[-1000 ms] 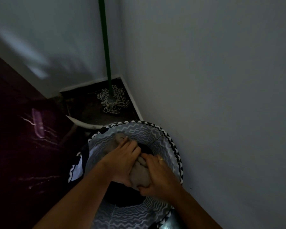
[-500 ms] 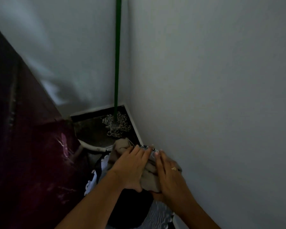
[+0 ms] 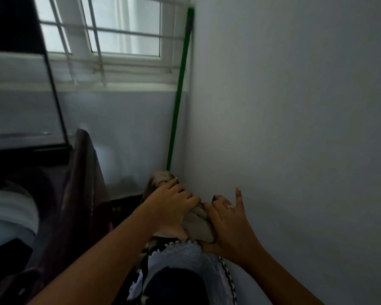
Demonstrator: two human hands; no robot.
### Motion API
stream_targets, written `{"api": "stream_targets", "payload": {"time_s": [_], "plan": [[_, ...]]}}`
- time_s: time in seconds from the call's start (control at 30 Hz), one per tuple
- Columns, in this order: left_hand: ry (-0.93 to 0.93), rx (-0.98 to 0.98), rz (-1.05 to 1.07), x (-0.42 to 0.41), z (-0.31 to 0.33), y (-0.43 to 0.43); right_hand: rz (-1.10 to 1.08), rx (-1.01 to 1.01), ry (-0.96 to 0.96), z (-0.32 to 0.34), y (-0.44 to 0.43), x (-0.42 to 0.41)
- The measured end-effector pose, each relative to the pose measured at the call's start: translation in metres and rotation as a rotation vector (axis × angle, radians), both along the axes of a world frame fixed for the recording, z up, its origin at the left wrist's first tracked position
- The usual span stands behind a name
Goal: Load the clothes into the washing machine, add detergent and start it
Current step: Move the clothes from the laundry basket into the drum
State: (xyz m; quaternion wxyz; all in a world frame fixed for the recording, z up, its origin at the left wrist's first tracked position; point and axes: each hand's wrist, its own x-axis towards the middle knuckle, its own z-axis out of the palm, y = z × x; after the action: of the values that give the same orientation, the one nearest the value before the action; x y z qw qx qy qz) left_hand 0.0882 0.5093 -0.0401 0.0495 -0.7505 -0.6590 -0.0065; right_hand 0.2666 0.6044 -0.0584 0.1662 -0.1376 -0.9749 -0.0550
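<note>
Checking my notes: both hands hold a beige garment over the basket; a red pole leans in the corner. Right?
No: the pole is green, not red, per the head view. The left hand and right hand hold the beige garment over the basket.

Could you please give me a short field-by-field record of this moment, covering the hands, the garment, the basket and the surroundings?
left hand: grips the beige garment from above
right hand: grips the same garment, one finger sticking out straight
beige garment: bunched between both hands, held over the basket's far rim
laundry basket: zigzag lining, black-and-white braided rim, beside the wall
dark clothes: inside the basket
green mop handle: leaning in the corner
window: barred, above left
</note>
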Motion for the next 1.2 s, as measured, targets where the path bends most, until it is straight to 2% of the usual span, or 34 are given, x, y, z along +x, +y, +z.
{"api": "stream_targets", "payload": {"time_s": [0.13,0.23,0.33,0.6,0.73,0.97,1.13,1.2], "plan": [[0.091,0.214,0.023,-0.023,0.054,-0.019,0.106,-0.069,0.051,0.047,-0.002,-0.027],[0.110,0.285,0.086,-0.045,0.090,-0.043,0.174,-0.013,0.129,0.083,-0.017,-0.053],[0.141,0.283,0.165,-0.067,0.122,-0.074,0.224,0.048,0.175,0.112,-0.038,-0.084],[0.183,0.210,0.373,-0.127,0.168,-0.181,0.352,0.083,0.139,0.154,-0.118,-0.168],[0.145,0.172,0.503,-0.151,0.172,-0.235,0.433,0.084,0.099,0.160,-0.159,-0.209],[0.224,0.118,0.639,-0.191,0.151,-0.328,0.535,0.066,0.115,0.147,-0.243,-0.267],[0.087,0.040,0.743,-0.205,0.110,-0.384,0.584,0.068,0.025,0.113,-0.292,-0.290],[0.055,-0.047,0.796,-0.205,0.092,-0.397,0.594,0.054,-0.032,0.094,-0.305,-0.296]]}}
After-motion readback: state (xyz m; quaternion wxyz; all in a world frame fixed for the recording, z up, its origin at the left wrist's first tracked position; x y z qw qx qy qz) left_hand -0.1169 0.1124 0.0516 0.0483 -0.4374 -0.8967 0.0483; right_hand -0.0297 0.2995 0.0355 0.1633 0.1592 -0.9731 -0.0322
